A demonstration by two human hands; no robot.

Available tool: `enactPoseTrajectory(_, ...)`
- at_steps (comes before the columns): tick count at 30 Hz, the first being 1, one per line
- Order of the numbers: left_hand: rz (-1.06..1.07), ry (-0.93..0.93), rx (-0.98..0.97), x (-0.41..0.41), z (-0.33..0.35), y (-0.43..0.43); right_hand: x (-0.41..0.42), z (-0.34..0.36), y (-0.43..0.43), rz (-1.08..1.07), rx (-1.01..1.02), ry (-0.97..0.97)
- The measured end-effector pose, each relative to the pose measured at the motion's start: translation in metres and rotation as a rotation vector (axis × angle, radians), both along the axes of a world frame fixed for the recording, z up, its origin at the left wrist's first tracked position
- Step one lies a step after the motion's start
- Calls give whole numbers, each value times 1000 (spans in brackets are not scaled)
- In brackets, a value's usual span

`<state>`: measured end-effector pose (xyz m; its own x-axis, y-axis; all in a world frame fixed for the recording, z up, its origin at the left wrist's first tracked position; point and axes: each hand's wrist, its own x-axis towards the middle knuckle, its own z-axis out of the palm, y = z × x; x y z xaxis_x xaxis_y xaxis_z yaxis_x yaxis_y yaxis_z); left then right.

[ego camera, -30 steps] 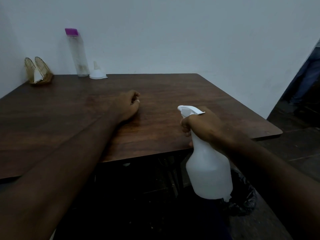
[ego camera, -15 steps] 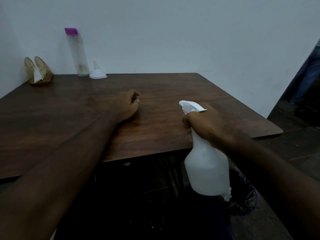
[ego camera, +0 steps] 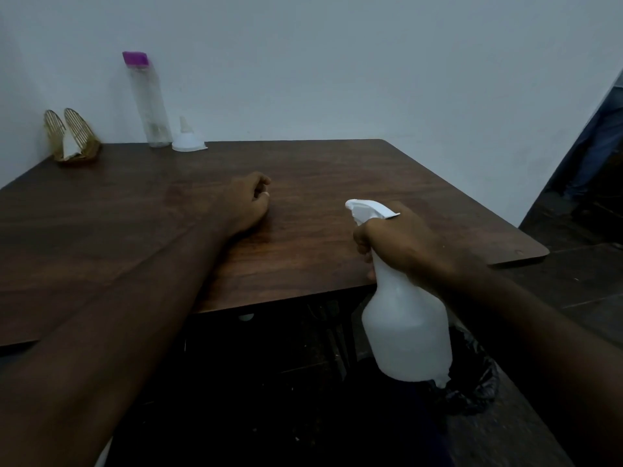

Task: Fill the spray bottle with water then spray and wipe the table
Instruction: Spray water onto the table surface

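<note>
White translucent plastic spray bottle [ego camera: 406, 332]: held in the air at the near edge of the dark brown wood-grain desk [ego camera: 337, 176], its body hanging below the desktop level and its nozzle pointing out over the surface. The right hand [ego camera: 401, 244] is clenched round the bottle's neck, fingers at the trigger. The left hand [ego camera: 247, 203] rests on the desk, loosely curled and grasping nothing. I cannot tell the fill level through the plastic.

I judge the step in hand to be spraying. To do it well, I would lift the bottle so the nozzle sits above the desktop, tilt it slightly down, and squeeze in short, even pulls across the bare wood. The left hand lies near the likely spray path, so I would draw it aside first.

I see no cloth in view, so one must be found before wiping. The tall clear bottle with a purple cap [ego camera: 148, 102] and the white plastic funnel [ego camera: 188, 138] stand at the far edge, well apart.
</note>
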<state>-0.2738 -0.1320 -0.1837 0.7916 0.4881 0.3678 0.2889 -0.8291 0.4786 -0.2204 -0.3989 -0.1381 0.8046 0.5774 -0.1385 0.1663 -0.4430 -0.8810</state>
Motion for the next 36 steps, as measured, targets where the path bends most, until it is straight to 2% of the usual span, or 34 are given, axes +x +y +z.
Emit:
enactPoseTrajectory(11,-6,0,4,3,-1,0,3,0,-2,-10,21,91)
enactPoseTrajectory(26,-31,18,2,3,-2,1,3,-2,-5,-34,45,92)
enactPoseTrajectory(30,-12,-15,-2,3,-3,2,1,-2,-6,-23,52,32)
enactPoseTrajectory(33,-12,-15,-2,4,-5,3,4,-2,-7,-47,22,81)
enactPoseTrajectory(36,-16,-19,-7,5,-5,4,3,-3,-7,-23,-12,43)
